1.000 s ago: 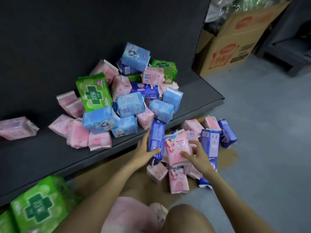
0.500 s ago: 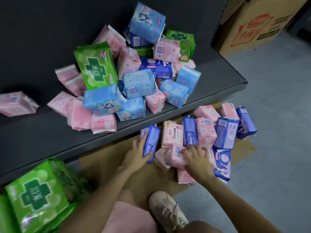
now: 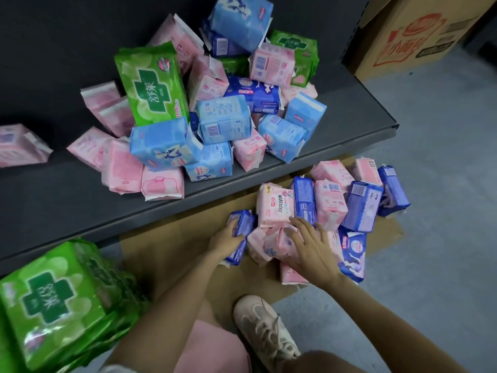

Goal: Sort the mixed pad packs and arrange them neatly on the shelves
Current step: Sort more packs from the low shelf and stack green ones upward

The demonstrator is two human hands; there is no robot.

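Observation:
A mixed heap of pink, light blue, dark blue and green pad packs (image 3: 223, 125) lies on the dark low shelf (image 3: 80, 211). Below it, on flattened cardboard (image 3: 166, 246), stand several pink and dark blue packs in a rough row (image 3: 330, 203). My left hand (image 3: 226, 239) grips a dark blue pack (image 3: 243, 232) at the row's left end. My right hand (image 3: 309, 246) rests with spread fingers on a pink pack (image 3: 277, 242) in front of the row. More pink packs lie partly hidden under that hand.
A stack of large green packs (image 3: 53, 300) sits at the lower left. A lone pink pack (image 3: 18, 144) lies at the shelf's far left. A printed cardboard box (image 3: 419, 36) stands on the grey floor at the upper right. My shoe (image 3: 263, 329) is near the cardboard's front edge.
The dark blue pack in my left hand has come down from upright in the air to the cardboard at the row's left. My right hand has shifted onto the front pink pack.

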